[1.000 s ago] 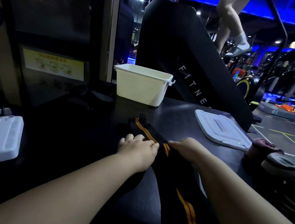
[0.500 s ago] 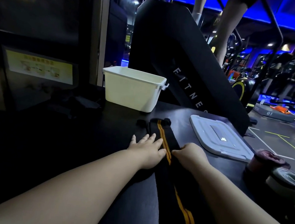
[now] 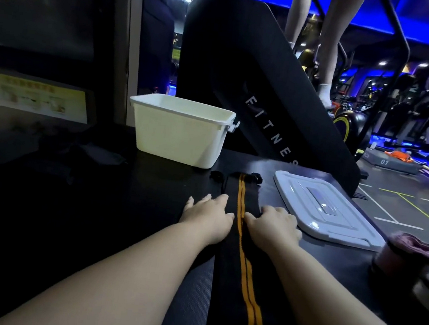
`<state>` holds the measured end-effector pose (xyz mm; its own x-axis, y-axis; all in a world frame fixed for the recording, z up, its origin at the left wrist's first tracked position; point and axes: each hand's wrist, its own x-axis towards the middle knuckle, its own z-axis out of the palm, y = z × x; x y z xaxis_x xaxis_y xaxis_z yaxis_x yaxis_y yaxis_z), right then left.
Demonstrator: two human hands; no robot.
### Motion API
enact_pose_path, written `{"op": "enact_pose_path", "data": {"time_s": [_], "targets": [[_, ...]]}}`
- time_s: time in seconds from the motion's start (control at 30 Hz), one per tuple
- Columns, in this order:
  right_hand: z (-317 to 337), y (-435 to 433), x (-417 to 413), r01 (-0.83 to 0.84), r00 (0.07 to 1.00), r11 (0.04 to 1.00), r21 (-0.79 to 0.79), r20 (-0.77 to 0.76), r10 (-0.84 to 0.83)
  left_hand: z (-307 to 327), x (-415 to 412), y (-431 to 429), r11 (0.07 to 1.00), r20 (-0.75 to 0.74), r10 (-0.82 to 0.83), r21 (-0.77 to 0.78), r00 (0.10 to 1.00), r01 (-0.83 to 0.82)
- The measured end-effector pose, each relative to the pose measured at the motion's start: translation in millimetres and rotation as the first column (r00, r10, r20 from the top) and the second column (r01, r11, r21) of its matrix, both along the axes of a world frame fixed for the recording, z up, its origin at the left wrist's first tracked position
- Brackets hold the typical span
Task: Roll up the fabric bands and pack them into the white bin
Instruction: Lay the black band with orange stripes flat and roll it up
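Lengthwise on the table lies the band, black with an orange stripe, unrolled, its far end just short of the bin. Left hand lies flat on its left edge, fingers straight and slightly spread. Right hand is on the right edge, fingers bent; pinching or only pressing, cannot tell. Lid is beside it. Rolled bands sit far right.
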<state>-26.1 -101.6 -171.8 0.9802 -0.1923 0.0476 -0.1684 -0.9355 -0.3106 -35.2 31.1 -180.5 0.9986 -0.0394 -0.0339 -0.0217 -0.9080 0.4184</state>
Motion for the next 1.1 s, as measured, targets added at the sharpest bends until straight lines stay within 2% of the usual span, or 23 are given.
{"op": "enact_pose_path", "data": {"time_s": [0.2,0.33,0.43,0.5,0.53,0.63,0.73,0.83,0.97,1.03,1.1], "targets": [[-2,-2,4,-0.157,0.987,0.987,-0.032,-0.046,0.155,-2,2,1,1.000,0.008,-0.008,0.001,1.000,0.008],[-1,-5,6,-0.191,0.981,0.981,0.012,-0.022,0.191,-2,1,2,1.000,0.017,-0.020,-0.001,1.000,0.020],[-1,-6,4,-0.214,0.976,0.977,-0.014,-0.032,0.213,-3,-1,1,1.000,0.027,-0.012,0.007,1.000,0.012],[1,-8,3,-0.230,0.972,0.973,0.023,-0.054,0.230,-2,-3,0,1.000,0.051,0.000,0.001,0.999,0.000],[3,-12,2,-0.237,0.969,0.967,0.093,-0.056,0.242,-1,-5,1,1.000,0.073,0.009,-0.007,0.997,-0.009],[8,-33,-8,-0.254,0.949,0.878,0.406,-0.071,0.308,5,-17,5,0.996,0.084,0.015,-0.094,0.996,-0.007],[23,-60,-40,-0.256,0.899,0.767,0.588,-0.147,0.412,11,-42,13,0.984,0.054,-0.096,-0.143,0.994,0.103],[30,-78,-87,-0.286,0.867,0.692,0.663,-0.128,0.481,13,-84,17,0.958,0.101,-0.250,-0.118,0.963,0.261],[15,-88,-156,-0.324,0.885,0.588,0.741,0.018,0.466,6,-148,19,0.860,0.170,-0.460,-0.161,0.872,0.485],[4,-87,-187,-0.376,0.870,0.516,0.770,0.101,0.483,3,-173,21,0.836,0.192,-0.491,-0.169,0.850,0.521],[-4,-86,-212,-0.451,0.840,0.495,0.742,0.166,0.517,1,-191,22,0.830,0.235,-0.502,-0.141,0.832,0.540]]}}
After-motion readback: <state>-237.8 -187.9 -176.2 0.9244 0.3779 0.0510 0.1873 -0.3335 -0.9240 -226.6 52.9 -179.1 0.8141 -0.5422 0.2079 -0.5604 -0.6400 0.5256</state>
